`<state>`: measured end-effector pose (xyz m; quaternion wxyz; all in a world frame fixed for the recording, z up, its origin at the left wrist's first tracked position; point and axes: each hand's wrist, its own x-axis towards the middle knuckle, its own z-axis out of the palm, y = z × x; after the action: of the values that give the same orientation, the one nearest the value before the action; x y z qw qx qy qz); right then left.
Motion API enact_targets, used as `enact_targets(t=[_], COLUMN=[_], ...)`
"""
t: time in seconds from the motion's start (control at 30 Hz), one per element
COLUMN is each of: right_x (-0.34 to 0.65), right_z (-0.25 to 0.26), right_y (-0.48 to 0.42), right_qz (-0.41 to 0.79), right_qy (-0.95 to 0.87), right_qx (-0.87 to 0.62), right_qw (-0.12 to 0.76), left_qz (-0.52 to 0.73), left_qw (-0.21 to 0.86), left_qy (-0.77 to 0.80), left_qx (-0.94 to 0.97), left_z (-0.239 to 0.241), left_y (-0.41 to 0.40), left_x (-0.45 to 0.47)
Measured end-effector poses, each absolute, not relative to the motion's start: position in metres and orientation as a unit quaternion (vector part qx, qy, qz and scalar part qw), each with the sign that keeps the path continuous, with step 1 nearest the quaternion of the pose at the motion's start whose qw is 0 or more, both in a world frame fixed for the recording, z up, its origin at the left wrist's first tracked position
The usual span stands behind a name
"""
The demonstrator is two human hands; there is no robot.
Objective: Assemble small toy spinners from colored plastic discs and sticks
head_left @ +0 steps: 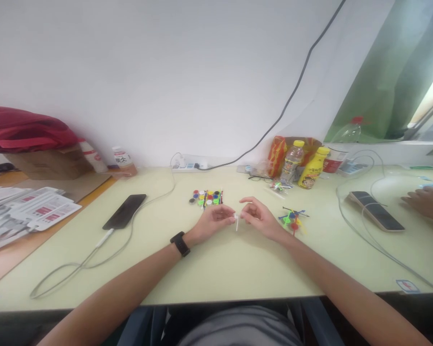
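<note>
Near the middle of the table, my left hand [216, 219] pinches a small white plastic piece [237, 223] between thumb and fingertips. A thin white stem of it points down toward the tabletop. My right hand [260, 218] is close by on the right, fingers curled and thumb drawn in beside the white piece; whatever lies between its fingertips is too small to make out. Behind my left hand lie several small round coloured pieces [196, 196] and thin sticks. To the right of my right hand sits a cluster of blue, green, red and yellow plastic parts [293, 219].
A black phone [124, 212] on a white cable lies left. Bottles, including a yellow one [313, 168], stand at the back right by a power strip [185, 166]. Another phone-like device [377, 211] and another person's hand [427, 204] are right; packets [46, 206] lie far left.
</note>
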<state>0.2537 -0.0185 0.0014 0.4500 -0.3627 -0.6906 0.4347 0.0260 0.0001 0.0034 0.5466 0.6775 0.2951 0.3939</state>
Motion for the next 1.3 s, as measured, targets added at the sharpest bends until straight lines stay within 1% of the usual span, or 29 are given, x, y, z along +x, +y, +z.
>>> enact_targets(t=[0.1,0.13,0.27,0.3,0.5,0.73,0.9,1.0,1.07,1.17,1.3], right_x=[0.257,0.258,0.262,0.262,0.259,0.257,0.256,0.262,0.274,0.302,0.347], right_z=[0.003,0.003,0.008,0.009,0.012,0.010,0.014,0.015,0.016,0.020,0.024], right_y=[-0.019,-0.020,-0.020,-0.020,-0.020,-0.021,-0.023,-0.020,-0.015,-0.005,0.004], right_qz=[0.412,0.418,0.477,0.483,0.493,0.538,0.529,0.472,0.383,0.226,0.147], right_qy=[-0.681,-0.684,-0.726,-0.728,-0.681,-0.654,-0.658,-0.687,-0.724,-0.768,-0.752], right_qx=[-0.377,-0.378,-0.356,-0.353,-0.360,-0.342,-0.339,-0.356,-0.396,-0.470,-0.549], right_qw=[0.474,0.464,0.345,0.333,0.404,0.408,0.415,0.422,0.414,0.371,0.333], left_qz=[0.399,0.402,0.416,0.418,0.416,0.389,0.378,0.367,0.350,0.317,0.278], left_qw=[0.551,0.552,0.554,0.554,0.551,0.537,0.540,0.516,0.487,0.434,0.361], left_qy=[0.301,0.301,0.297,0.298,0.296,0.301,0.298,0.311,0.320,0.323,0.323], left_qx=[0.668,0.665,0.657,0.656,0.660,0.686,0.690,0.709,0.734,0.779,0.830], left_z=[0.003,0.003,0.005,0.005,0.004,0.004,0.003,-0.001,-0.003,-0.005,0.000], left_y=[0.000,0.001,0.001,0.001,0.001,0.001,0.003,0.004,0.004,0.002,0.000], left_x=[0.026,0.026,0.027,0.027,0.026,0.025,0.024,0.023,0.023,0.022,0.017])
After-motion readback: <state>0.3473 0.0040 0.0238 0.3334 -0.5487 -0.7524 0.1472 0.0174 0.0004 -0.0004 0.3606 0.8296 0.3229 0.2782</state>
